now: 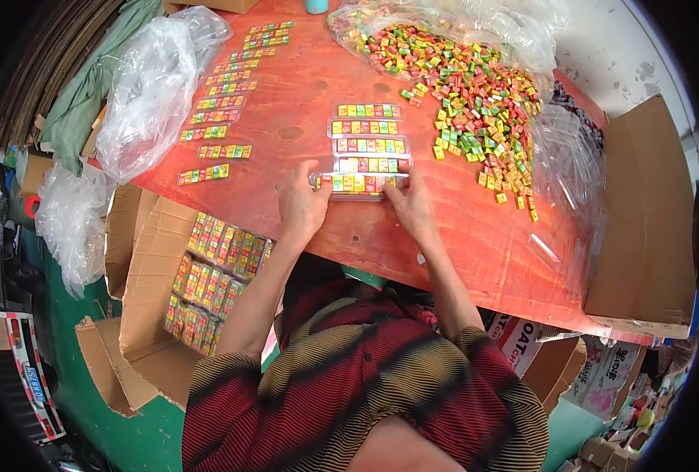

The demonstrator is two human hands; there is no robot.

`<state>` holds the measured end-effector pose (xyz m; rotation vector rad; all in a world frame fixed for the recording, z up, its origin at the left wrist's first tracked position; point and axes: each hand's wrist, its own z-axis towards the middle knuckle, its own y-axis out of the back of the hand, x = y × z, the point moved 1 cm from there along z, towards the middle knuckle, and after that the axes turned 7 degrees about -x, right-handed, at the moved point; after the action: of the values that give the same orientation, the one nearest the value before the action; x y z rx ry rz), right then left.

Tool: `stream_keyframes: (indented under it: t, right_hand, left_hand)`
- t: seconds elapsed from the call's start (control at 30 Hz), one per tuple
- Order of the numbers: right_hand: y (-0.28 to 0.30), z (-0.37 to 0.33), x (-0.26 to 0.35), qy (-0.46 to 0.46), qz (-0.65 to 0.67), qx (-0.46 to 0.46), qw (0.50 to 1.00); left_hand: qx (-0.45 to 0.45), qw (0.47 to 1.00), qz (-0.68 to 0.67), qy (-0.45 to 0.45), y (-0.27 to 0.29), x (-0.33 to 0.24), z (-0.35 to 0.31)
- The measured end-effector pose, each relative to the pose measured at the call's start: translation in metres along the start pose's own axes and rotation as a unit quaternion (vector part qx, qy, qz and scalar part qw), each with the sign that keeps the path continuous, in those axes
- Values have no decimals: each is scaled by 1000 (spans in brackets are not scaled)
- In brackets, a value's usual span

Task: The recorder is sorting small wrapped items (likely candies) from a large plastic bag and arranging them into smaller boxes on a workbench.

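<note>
At the near side of the red table (pixel 274 185), a clear plastic pack of small coloured boxes (pixel 357 184) lies between my hands. My left hand (pixel 302 203) grips its left end, thumb on the near edge and fingers curled round the side. Its right end is held by my right hand (pixel 414 206) in the same way. Just beyond it, a row of similar packs (pixel 371 146) stretches away from me, each filled with red, yellow and green boxes. The nearest of these almost touches the held pack.
Loose little boxes (pixel 475 102) form a big heap at the right, partly on plastic film. More filled packs (pixel 222 102) line the table's left side, beside crumpled clear bags (pixel 153 86). A carton (pixel 149 275) of stacked packs stands at lower left; a cardboard flap (pixel 640 212) rises at right.
</note>
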<state>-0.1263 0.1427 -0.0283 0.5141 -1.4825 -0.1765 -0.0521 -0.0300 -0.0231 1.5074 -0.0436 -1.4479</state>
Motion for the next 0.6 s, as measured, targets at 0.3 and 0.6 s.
stream_keyframes:
  t: [0.3, 0.6]
  right_hand:
    - [-11, -10, 0, 78, -93, -55, 991]
    - [14, 17, -7, 37, 90, -25, 995]
  left_hand:
    - [18, 997, 57, -52, -5, 9, -1]
    - [69, 970, -195, 128, -10, -27, 9]
